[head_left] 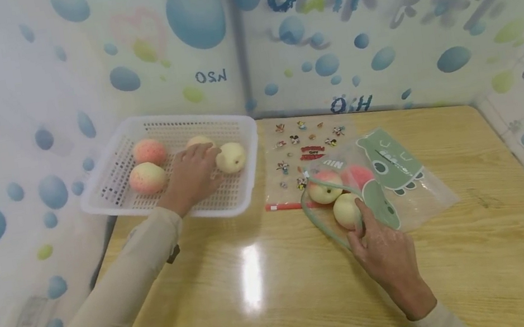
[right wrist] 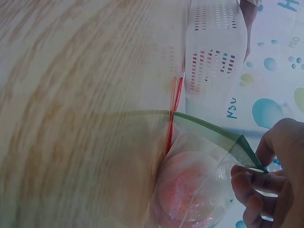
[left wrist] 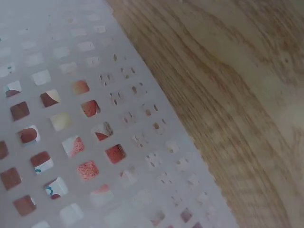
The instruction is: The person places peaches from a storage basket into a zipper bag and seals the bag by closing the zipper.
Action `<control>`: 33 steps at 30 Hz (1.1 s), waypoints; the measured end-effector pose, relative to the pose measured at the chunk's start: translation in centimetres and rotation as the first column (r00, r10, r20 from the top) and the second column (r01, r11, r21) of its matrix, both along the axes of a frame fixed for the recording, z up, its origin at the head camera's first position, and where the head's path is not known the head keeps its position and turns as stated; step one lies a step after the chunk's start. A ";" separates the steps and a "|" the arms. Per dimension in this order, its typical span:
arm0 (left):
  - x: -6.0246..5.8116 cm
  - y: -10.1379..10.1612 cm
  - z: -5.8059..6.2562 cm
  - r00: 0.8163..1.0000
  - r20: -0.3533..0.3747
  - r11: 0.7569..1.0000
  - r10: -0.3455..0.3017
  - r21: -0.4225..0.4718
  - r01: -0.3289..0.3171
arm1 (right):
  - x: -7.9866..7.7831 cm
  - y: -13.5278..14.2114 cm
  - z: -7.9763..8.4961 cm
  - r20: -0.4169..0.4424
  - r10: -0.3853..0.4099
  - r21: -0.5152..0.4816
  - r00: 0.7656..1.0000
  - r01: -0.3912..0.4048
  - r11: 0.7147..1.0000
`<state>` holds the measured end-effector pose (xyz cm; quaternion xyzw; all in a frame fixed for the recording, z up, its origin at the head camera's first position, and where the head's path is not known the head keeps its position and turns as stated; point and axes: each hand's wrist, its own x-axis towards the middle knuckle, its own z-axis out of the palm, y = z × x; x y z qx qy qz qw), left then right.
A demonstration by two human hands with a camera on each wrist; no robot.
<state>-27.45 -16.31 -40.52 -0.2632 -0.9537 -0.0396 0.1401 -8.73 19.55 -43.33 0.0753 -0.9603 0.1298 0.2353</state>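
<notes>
My left hand (head_left: 193, 178) reaches into a white perforated plastic basket (head_left: 90, 203), thumb and fingers spread beside a pale yellow peach (head_left: 232, 158). Its fingers partly hide another pale peach (head_left: 198, 140). Two pink-red peaches (head_left: 148, 179) lie left of that hand. On the table, my right hand (head_left: 386, 251) pinches the green-edged mouth of a clear zip bag (head_left: 436, 191) printed with a green dinosaur. The bag's mouth is spread, with several peaches (head_left: 325, 188) inside. In the left wrist view the basket's side (left wrist: 52, 114) fills the left, and the hand is hidden.
A flat clear bag with small cartoon prints (head_left: 285, 151) and a red slider (head_left: 281, 206) lies between basket and dinosaur bag, partly beneath the latter. Walls with blue bubble prints (head_left: 196, 15) stand behind and beside the wooden table (head_left: 202, 308).
</notes>
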 end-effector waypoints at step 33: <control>-0.9 2.2 0.1 0.997 0.059 0.985 0.058 -0.167 -0.047 | 0.0 0.0 0.4 0.001 -0.015 0.017 1.000 0.015 1.000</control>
